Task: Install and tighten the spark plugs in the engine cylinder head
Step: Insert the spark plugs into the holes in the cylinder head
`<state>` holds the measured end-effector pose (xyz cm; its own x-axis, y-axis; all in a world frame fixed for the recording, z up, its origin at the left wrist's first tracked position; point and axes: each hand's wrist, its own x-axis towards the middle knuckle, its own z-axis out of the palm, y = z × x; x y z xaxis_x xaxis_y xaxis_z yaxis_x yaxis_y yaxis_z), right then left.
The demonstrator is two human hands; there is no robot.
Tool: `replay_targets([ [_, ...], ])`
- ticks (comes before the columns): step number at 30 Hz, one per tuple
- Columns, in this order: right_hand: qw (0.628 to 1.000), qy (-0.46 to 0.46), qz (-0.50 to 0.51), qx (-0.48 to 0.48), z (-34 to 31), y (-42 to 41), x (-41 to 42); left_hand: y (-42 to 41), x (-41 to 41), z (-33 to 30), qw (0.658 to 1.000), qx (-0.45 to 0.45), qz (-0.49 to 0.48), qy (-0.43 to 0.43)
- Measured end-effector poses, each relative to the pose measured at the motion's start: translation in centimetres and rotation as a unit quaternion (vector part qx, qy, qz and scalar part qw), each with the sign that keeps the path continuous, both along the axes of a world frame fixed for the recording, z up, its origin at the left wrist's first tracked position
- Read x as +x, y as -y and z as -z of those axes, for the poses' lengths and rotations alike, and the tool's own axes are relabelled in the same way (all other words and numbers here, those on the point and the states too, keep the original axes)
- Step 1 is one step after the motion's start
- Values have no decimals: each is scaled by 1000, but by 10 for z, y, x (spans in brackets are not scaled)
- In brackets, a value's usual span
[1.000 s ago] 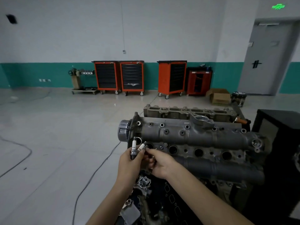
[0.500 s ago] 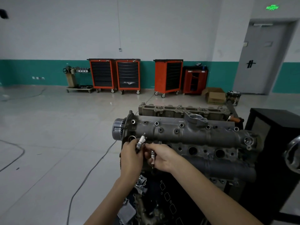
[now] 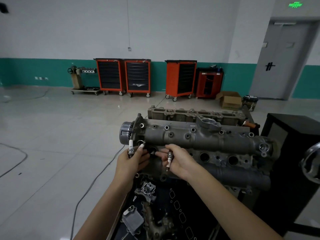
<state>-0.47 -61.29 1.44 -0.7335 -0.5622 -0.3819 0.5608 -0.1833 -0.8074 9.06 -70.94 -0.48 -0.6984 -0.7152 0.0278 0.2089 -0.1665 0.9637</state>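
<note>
A grey engine cylinder head point(image 3: 199, 137) lies across the middle of the view with a row of round plug wells point(image 3: 204, 156) along its near side. My left hand point(image 3: 131, 163) grips two white-bodied spark plugs point(image 3: 131, 148) upright by the head's left end. My right hand point(image 3: 178, 160) holds a third spark plug point(image 3: 168, 158) with its white end pointing down toward me, just over the leftmost wells. A dark plug end shows in the leftmost well point(image 3: 152, 152).
A second bare casting point(image 3: 194, 115) sits behind the head. Loose engine parts point(image 3: 147, 189) and gaskets lie on the dark bench below my arms. A black cabinet point(image 3: 294, 153) stands at right. Orange tool carts point(image 3: 138, 77) line the far wall; a cable point(image 3: 90, 187) runs over the floor.
My right hand has drawn one spark plug out of the bundle and moved right with it, turning it white end down. My left hand keeps the others upright.
</note>
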Motion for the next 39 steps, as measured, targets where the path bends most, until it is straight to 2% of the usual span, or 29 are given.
replay_targets([
  [8, 997, -49, -58, 4, -11, -46, -2, -12, -20, 13, 995, -67, 1, 75],
  [13, 997, -14, -78, -14, -11, -66, -9, -12, -28, 17, 996, -71, -22, 47],
  [16, 997, -57, -55, 6, -11, -64, -9, -10, -31, 18, 998, -45, -20, 33],
  [18, 988, -135, -30, 63, -7, -63, -8, -10, -33, 19, 1000, 0, -9, 12],
  [20, 963, -229, -7, 142, 1, -64, -8, -11, -34, 19, 1000, 20, -11, -9],
  [23, 921, -312, 30, 231, 14, -65, -13, -13, -36, 18, 999, 32, -8, -31],
  [29, 890, -382, 43, 245, 26, -61, -17, -12, -32, 20, 998, 45, -11, -31],
  [33, 811, -496, 70, 301, 29, -59, -14, -13, -22, 21, 999, 31, -4, -42],
  [37, 745, -589, 98, 298, 31, -55, -8, -21, -13, 19, 999, 28, 29, -33],
  [39, 697, -643, 112, 298, 31, -54, -5, -27, -11, 20, 999, 27, 41, -20],
])
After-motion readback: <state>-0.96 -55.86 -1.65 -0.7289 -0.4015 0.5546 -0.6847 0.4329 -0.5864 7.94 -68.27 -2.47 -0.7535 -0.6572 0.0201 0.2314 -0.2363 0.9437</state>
